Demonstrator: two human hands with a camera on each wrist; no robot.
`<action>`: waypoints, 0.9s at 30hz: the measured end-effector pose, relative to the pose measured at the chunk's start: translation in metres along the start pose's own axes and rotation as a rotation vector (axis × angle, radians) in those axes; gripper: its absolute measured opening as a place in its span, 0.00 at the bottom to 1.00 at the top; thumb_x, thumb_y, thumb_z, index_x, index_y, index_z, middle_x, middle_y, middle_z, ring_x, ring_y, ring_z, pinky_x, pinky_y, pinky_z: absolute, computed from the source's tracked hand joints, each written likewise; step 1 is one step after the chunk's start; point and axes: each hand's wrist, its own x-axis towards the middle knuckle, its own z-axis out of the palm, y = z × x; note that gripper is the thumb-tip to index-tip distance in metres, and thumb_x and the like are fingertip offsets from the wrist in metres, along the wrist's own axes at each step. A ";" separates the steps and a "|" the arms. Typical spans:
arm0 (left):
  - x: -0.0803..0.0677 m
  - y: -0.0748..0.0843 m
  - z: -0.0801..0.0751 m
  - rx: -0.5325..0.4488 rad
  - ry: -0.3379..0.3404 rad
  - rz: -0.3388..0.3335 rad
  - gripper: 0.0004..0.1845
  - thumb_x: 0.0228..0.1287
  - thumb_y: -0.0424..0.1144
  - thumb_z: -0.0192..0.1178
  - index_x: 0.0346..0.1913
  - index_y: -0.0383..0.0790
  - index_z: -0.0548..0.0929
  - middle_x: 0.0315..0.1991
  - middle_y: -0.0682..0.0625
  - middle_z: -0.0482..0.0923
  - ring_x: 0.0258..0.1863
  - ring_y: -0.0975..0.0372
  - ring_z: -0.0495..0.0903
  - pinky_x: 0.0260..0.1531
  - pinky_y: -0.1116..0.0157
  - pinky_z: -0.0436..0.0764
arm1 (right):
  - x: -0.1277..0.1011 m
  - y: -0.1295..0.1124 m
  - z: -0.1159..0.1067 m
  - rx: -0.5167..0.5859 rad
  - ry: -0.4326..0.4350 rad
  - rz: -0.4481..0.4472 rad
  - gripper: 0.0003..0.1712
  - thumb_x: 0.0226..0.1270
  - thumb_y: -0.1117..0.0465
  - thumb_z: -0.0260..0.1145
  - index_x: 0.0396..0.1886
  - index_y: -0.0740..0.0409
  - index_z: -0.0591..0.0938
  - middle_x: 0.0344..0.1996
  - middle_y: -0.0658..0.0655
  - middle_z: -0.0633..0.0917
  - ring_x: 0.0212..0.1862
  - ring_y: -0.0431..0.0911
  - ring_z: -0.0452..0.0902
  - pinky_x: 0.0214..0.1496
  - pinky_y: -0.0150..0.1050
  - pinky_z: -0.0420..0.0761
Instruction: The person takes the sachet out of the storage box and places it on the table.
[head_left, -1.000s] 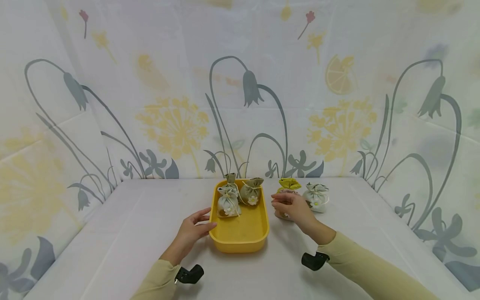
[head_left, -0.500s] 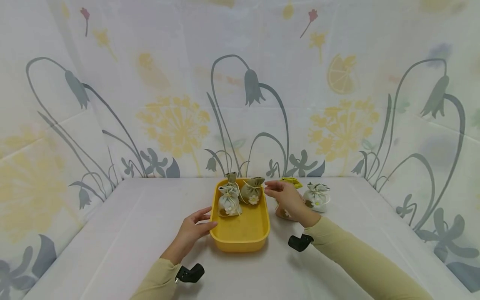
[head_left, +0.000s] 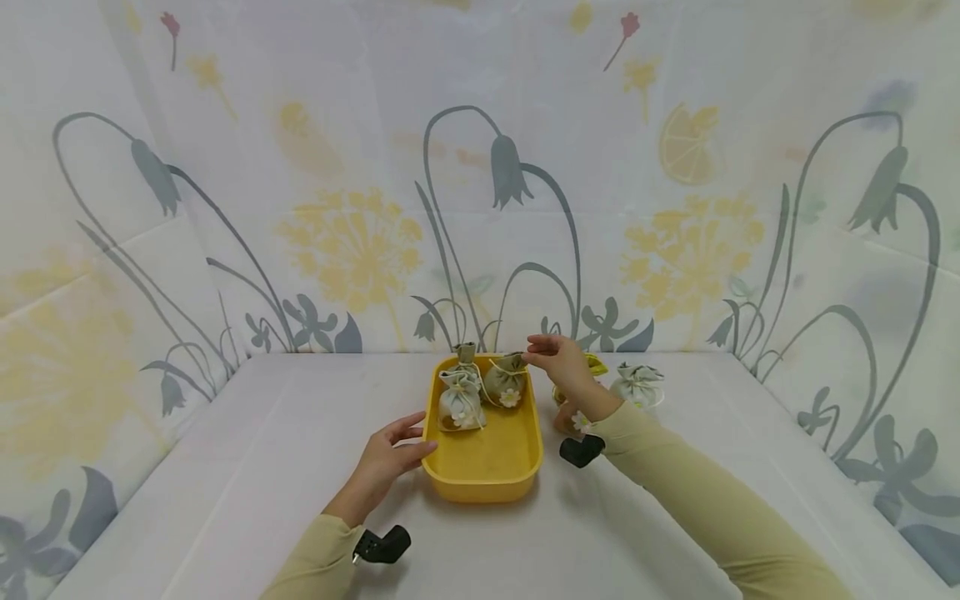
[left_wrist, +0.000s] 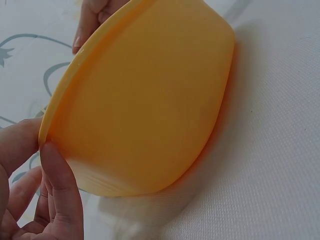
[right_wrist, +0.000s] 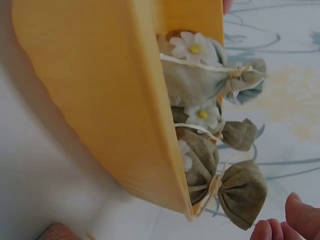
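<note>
A white tabletop (head_left: 225, 467) fills the space, closed in on three sides by a pale backdrop (head_left: 360, 183) printed with grey bellflowers and yellow dandelions. Near the far edge, about midway along it, sits a yellow tray (head_left: 483, 467), its long side running away from the person.

Three small cloth pouches stand bunched at the tray's far end: a pale one with a daisy (head_left: 460, 404) on the left, an olive-grey one (head_left: 507, 385) to its right, and a third (head_left: 465, 355) behind them against the far wall of the tray. To the right of the tray, on the tabletop, a yellow-topped pouch (head_left: 596, 364) shows partly behind the forearm, and a white pouch (head_left: 639, 385) stands just beyond it toward the right edge.

The left hand (head_left: 390, 461) rests against the tray's near left rim, fingers nearly straight, thumb and forefinger touching the edge rather than gripping it. The right hand (head_left: 561, 365) hovers over the tray's far right corner, fingertips (head_left: 534, 357) gathered at the tied top of the olive-grey pouch; whether they pinch it I cannot tell.
</note>
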 end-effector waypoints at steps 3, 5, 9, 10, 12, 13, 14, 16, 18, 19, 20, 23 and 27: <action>0.000 0.000 0.000 0.002 -0.002 0.001 0.30 0.56 0.35 0.67 0.62 0.39 0.72 0.50 0.40 0.71 0.39 0.57 0.77 0.42 0.61 0.81 | 0.005 0.000 0.001 -0.015 0.014 0.001 0.22 0.62 0.66 0.64 0.56 0.67 0.75 0.49 0.67 0.78 0.51 0.56 0.74 0.57 0.47 0.73; 0.000 0.001 0.001 0.001 -0.006 0.002 0.30 0.56 0.35 0.67 0.62 0.39 0.72 0.50 0.40 0.71 0.39 0.57 0.77 0.42 0.61 0.81 | 0.008 0.000 0.002 -0.047 0.016 0.004 0.22 0.61 0.66 0.65 0.55 0.67 0.76 0.49 0.67 0.78 0.52 0.56 0.73 0.57 0.46 0.73; -0.001 0.001 0.002 0.000 -0.009 -0.001 0.30 0.56 0.35 0.67 0.63 0.38 0.72 0.50 0.40 0.71 0.39 0.57 0.77 0.42 0.61 0.81 | 0.013 0.000 0.003 -0.132 -0.001 0.021 0.24 0.59 0.65 0.67 0.55 0.67 0.76 0.51 0.67 0.77 0.53 0.55 0.73 0.55 0.45 0.75; -0.001 0.001 0.002 -0.001 -0.009 -0.003 0.30 0.56 0.35 0.67 0.63 0.38 0.72 0.50 0.40 0.71 0.39 0.57 0.77 0.42 0.61 0.81 | 0.013 0.000 0.004 -0.150 -0.006 0.027 0.24 0.59 0.65 0.68 0.55 0.68 0.76 0.51 0.66 0.78 0.53 0.55 0.73 0.55 0.45 0.75; -0.001 0.001 0.002 -0.001 -0.007 -0.005 0.30 0.56 0.35 0.67 0.63 0.38 0.71 0.50 0.40 0.71 0.39 0.57 0.77 0.42 0.61 0.81 | 0.015 0.000 0.005 -0.174 -0.018 0.045 0.24 0.58 0.64 0.68 0.54 0.68 0.76 0.50 0.66 0.78 0.52 0.55 0.73 0.55 0.45 0.74; -0.001 0.002 0.001 -0.002 -0.006 -0.005 0.30 0.56 0.35 0.67 0.63 0.38 0.71 0.50 0.40 0.71 0.39 0.57 0.77 0.42 0.61 0.81 | 0.015 0.000 0.006 -0.184 -0.027 0.055 0.24 0.58 0.64 0.69 0.54 0.68 0.76 0.49 0.66 0.78 0.52 0.55 0.73 0.55 0.46 0.74; -0.001 0.002 0.001 -0.002 -0.005 -0.005 0.30 0.56 0.35 0.67 0.63 0.38 0.72 0.51 0.40 0.71 0.39 0.57 0.77 0.42 0.61 0.81 | 0.016 0.000 0.007 -0.188 -0.037 0.065 0.24 0.58 0.64 0.69 0.54 0.67 0.76 0.49 0.65 0.79 0.52 0.55 0.73 0.56 0.46 0.73; -0.001 0.003 0.001 -0.002 -0.002 -0.004 0.30 0.56 0.35 0.66 0.63 0.38 0.72 0.51 0.40 0.71 0.40 0.57 0.77 0.42 0.61 0.81 | 0.016 0.001 0.008 -0.195 -0.058 0.078 0.24 0.58 0.63 0.68 0.54 0.68 0.76 0.49 0.65 0.79 0.52 0.56 0.72 0.57 0.48 0.72; -0.001 0.003 0.001 -0.001 0.001 -0.003 0.30 0.56 0.35 0.66 0.63 0.39 0.72 0.50 0.40 0.71 0.40 0.57 0.77 0.42 0.61 0.81 | 0.016 0.001 0.010 -0.176 -0.081 0.098 0.24 0.58 0.64 0.68 0.54 0.68 0.76 0.49 0.65 0.79 0.53 0.56 0.72 0.58 0.49 0.71; -0.001 0.003 0.001 0.001 0.002 -0.003 0.30 0.56 0.35 0.66 0.63 0.39 0.72 0.50 0.40 0.71 0.40 0.57 0.77 0.42 0.61 0.81 | 0.015 0.001 0.011 -0.175 -0.092 0.106 0.25 0.58 0.64 0.68 0.55 0.68 0.76 0.48 0.65 0.79 0.53 0.57 0.72 0.58 0.49 0.71; -0.001 0.003 0.001 0.002 0.003 -0.004 0.30 0.56 0.35 0.66 0.62 0.39 0.72 0.50 0.40 0.71 0.40 0.57 0.77 0.42 0.61 0.81 | 0.015 0.001 0.012 -0.169 -0.105 0.116 0.24 0.58 0.64 0.68 0.55 0.68 0.76 0.48 0.65 0.78 0.53 0.57 0.72 0.58 0.49 0.71; -0.001 0.002 0.000 0.001 0.004 -0.008 0.30 0.56 0.35 0.67 0.62 0.39 0.72 0.50 0.40 0.71 0.40 0.57 0.77 0.42 0.61 0.81 | 0.014 0.002 0.015 -0.169 -0.141 0.146 0.23 0.58 0.64 0.68 0.53 0.68 0.77 0.46 0.64 0.78 0.51 0.56 0.72 0.56 0.49 0.73; -0.001 0.001 0.000 -0.004 0.006 -0.008 0.30 0.56 0.34 0.67 0.62 0.39 0.72 0.50 0.40 0.71 0.39 0.57 0.77 0.42 0.62 0.81 | 0.012 0.005 0.018 -0.230 -0.173 0.142 0.20 0.58 0.62 0.68 0.48 0.69 0.79 0.42 0.62 0.79 0.46 0.53 0.74 0.51 0.46 0.76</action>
